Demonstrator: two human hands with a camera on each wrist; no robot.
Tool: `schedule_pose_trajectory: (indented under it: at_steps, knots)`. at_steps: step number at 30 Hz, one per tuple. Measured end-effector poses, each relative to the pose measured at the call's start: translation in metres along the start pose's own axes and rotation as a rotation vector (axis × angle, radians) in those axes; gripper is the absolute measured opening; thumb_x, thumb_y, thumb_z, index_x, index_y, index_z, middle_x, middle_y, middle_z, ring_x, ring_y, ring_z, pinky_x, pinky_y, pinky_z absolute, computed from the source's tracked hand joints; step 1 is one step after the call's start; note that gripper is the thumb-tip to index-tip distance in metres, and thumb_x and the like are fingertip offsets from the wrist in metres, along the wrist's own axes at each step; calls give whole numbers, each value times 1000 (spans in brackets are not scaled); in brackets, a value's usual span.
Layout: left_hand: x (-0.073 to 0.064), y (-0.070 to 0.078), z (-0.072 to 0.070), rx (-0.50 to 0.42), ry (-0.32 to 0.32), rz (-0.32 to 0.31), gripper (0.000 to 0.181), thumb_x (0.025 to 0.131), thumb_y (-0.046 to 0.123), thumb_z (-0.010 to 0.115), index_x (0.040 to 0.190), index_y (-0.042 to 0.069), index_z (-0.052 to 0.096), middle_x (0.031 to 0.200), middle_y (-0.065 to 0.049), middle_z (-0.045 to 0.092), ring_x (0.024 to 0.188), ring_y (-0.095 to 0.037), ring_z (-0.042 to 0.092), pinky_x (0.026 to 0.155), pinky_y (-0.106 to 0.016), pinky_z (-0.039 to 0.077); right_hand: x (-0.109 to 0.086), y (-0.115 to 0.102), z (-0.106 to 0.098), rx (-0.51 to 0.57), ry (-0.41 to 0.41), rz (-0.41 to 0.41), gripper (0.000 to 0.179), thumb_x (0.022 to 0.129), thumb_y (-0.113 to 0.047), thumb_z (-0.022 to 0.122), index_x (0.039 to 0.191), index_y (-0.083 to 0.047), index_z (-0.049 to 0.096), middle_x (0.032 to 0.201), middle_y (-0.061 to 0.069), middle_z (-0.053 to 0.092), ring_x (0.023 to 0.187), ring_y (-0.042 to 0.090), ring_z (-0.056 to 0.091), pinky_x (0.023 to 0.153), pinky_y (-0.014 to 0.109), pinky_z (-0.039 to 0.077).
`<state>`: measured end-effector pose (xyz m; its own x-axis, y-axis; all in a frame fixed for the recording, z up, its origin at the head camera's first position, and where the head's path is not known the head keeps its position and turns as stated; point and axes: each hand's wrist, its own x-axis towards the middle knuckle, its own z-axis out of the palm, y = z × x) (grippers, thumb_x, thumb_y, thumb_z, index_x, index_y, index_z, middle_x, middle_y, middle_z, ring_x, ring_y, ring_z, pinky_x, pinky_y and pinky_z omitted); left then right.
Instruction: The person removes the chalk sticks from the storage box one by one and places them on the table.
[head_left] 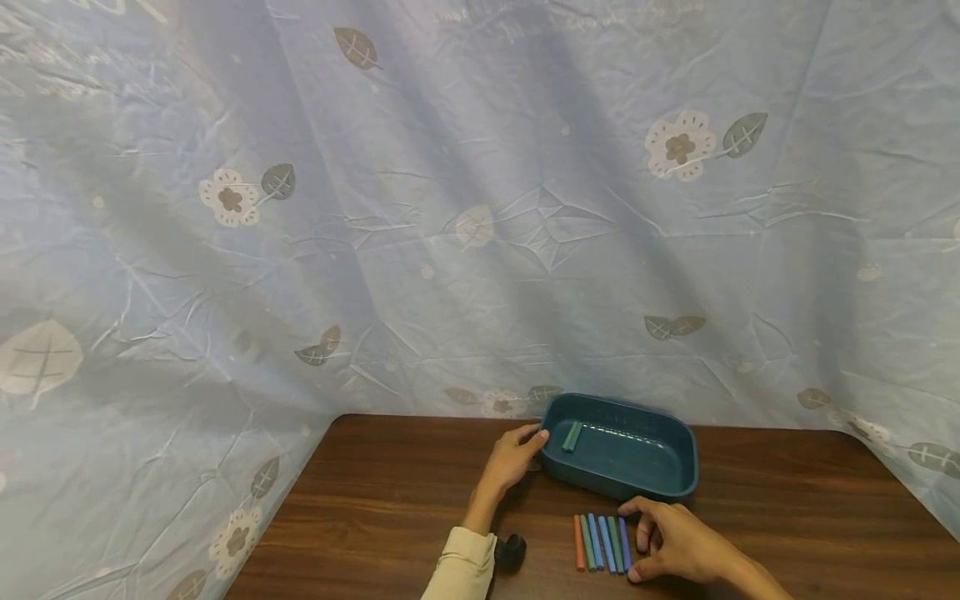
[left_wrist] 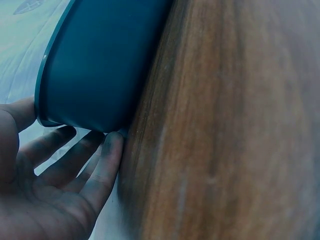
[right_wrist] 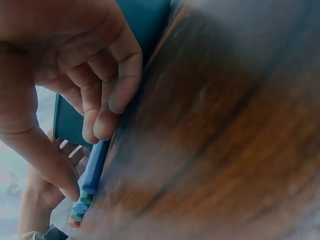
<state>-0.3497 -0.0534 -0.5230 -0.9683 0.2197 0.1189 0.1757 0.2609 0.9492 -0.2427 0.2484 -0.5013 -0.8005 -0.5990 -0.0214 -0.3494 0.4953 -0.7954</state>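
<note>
My left hand (head_left: pixel 512 458) grips the left end of a teal tub (head_left: pixel 617 485), thumb over the rim and fingers against the outer wall. In the left wrist view, several fingertips (left_wrist: pixel 111 142) touch the tub's end close above the table. Side by side in front of the tub lie several coloured chalk-like sticks, among them an orange one (head_left: pixel 579 543). My right hand (head_left: pixel 678 537) pinches the rightmost blue stick (head_left: pixel 624 546) lengthways, thumb at its near end and a fingertip at its far end. That blue stick (right_wrist: pixel 95 167) still lies in the row.
Two green sticks (head_left: pixel 572 437) lie inside the tub near its left end. The brown wooden table (head_left: pixel 390 500) reaches back to a pale blue patterned curtain (head_left: pixel 480 317). A black device (head_left: pixel 511 553) sits at the left wrist beside the cream sleeve (head_left: pixel 463 562).
</note>
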Motion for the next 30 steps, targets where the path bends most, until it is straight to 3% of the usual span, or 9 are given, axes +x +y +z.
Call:
schedule_pose_trajectory:
  at_steps: [17, 30]
  knots:
    - [-1, 2, 0, -47, -3, -6, 55, 109, 34, 65, 148, -4, 61, 131, -27, 73, 101, -38, 81, 90, -52, 67, 1, -14, -11, -23, 38, -67, 77, 89, -27, 90, 144, 13, 52, 88, -2, 64, 69, -2, 54, 57, 22, 48]
    - [0, 1, 0, -39, -10, -7, 54, 109, 35, 64, 149, -2, 61, 133, -28, 72, 102, -37, 81, 90, -50, 67, 10, -27, -21, -63, 89, -111, 75, 92, -30, 87, 145, 10, 53, 93, 1, 68, 74, -1, 62, 66, 23, 55]
